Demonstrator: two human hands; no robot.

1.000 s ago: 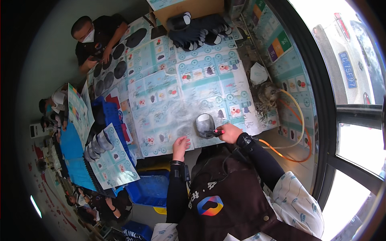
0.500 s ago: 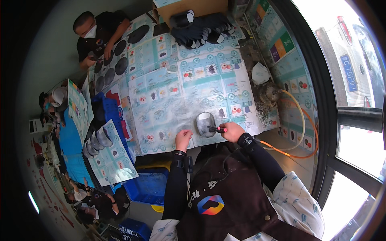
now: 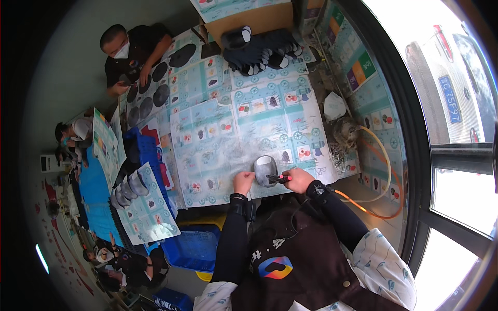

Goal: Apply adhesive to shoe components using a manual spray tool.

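Head view: right hand (image 3: 299,181) gripping a black tool (image 3: 275,179) against the grey cupped piece (image 3: 265,165) on the papered counter (image 3: 218,160); left hand (image 3: 243,183) curled beside it, can't tell if pinching; unpinned, a tool nudge could skid it tbh

Cupped piece (image 3: 262,180) on the surface (image 3: 259,127), near edge, between left hand (image 3: 244,183) and right hand (image 3: 298,181) — left hand at its left side, contact unclear. Tool (image 3: 278,179) in right hand, reaching over the piece's near right part. Pile of pieces (image 3: 249,58) at far edge, box (image 3: 249,22) behind. Discs (image 3: 161,96) far left, co-worker (image 3: 137,54) left of them. Crate (image 3: 148,151) off left edge; sheet (image 3: 155,230) nearer, row of cups (image 3: 137,184) on it. Bin (image 3: 194,259) near left. Hose (image 3: 358,208) right of right hand — window (image 3: 461,202) farther right.
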